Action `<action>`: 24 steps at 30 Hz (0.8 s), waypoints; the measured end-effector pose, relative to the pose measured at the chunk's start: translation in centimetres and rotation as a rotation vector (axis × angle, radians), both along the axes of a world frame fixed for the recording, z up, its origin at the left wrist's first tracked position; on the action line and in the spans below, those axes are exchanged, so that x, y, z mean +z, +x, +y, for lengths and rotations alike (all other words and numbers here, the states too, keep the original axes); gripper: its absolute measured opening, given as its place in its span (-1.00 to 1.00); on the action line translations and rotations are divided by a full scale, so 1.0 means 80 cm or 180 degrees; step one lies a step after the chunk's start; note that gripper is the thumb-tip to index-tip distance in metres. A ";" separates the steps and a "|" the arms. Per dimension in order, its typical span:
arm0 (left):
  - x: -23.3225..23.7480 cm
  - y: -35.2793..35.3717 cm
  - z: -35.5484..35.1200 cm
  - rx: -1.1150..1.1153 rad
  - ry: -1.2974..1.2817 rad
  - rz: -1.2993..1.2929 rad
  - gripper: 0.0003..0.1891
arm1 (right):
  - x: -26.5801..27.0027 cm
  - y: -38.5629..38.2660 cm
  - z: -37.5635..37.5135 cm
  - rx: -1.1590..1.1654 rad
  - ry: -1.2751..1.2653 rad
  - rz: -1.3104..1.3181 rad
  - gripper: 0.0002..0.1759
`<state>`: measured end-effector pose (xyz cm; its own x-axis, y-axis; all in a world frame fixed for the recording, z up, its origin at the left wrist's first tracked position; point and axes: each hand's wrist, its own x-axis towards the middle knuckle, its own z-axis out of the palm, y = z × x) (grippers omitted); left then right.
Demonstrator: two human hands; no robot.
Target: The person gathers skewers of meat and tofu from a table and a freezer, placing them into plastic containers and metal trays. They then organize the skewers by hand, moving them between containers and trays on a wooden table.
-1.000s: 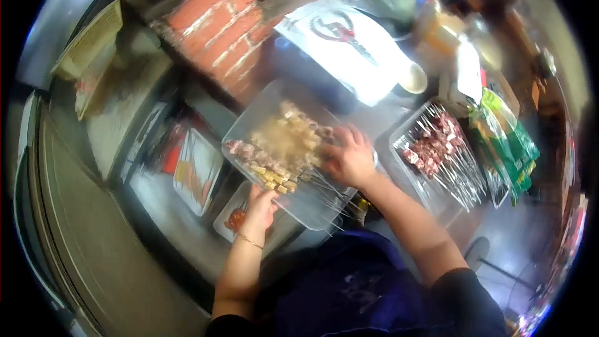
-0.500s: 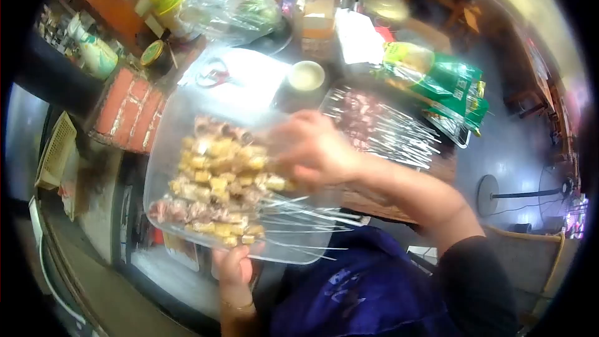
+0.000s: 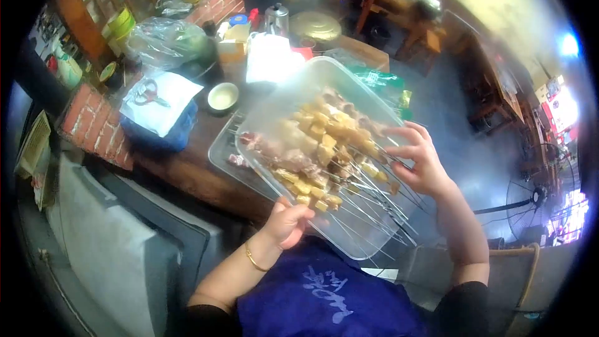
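Slanting lengthwise from far left to near right, a clear tray point(image 3: 324, 75) of skewers point(image 3: 323, 150), bare sticks pointing near right, is held above the surface's point(image 3: 187, 170) edge; the left hand point(image 3: 289, 223) clamps its near rim, the half-open right hand point(image 3: 419, 161) its right side.

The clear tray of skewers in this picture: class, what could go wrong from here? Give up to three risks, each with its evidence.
The clear tray looks tilted, so the loaded skewers might slide.
Bare stick ends reach past its rim near the right hand; they could poke the arm or snag.
The left hand grips the near rim; if that slipped, the tray could tip.
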<state>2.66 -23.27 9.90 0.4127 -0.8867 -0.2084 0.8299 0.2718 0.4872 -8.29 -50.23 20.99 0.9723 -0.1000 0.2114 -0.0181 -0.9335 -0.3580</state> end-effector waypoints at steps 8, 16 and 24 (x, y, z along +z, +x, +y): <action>0.007 -0.025 0.032 0.0660 0.0357 -0.0225 -0.39 | -0.025 0.030 0.009 0.0405 0.0326 -0.0242 -0.64; -0.017 -0.023 0.165 0.2103 0.0965 -0.0351 -0.36 | -0.073 0.133 0.138 0.1117 0.0557 -0.0413 -0.69; -0.029 -0.064 0.330 0.3417 0.2230 -0.0176 -0.46 | -0.157 0.210 0.344 0.2026 0.0736 -0.0402 -0.73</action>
